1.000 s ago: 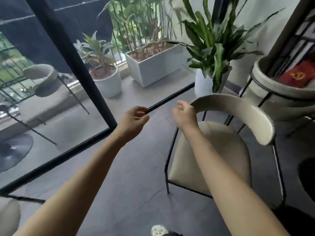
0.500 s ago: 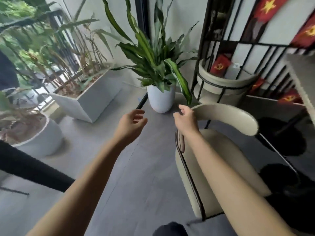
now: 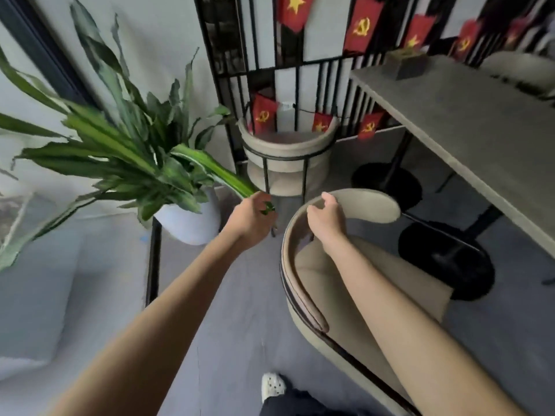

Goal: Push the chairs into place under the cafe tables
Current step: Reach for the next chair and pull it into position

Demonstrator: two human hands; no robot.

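A beige padded chair [image 3: 354, 283] with a curved backrest and thin black frame stands at the centre right, tilted toward me. My right hand [image 3: 326, 219] grips the top of its backrest. My left hand [image 3: 250, 219] hangs in the air left of the chair, fingers curled, and a long green leaf tip brushes against it; it holds nothing that I can make out. The grey cafe table [image 3: 468, 127] runs along the right, its black round bases [image 3: 447, 259] on the floor just beyond the chair.
A leafy plant in a white pot [image 3: 189, 223] stands left of the chair. A second beige chair [image 3: 285, 151] sits behind it against a black metal screen [image 3: 228, 70] hung with red flags. A small box [image 3: 405, 63] lies on the table. My shoe [image 3: 271, 385] shows below.
My view has swung right, from the glass door and planters to the table. The chair has turned and tipped with my right hand on its backrest. My left hand now touches a leaf.
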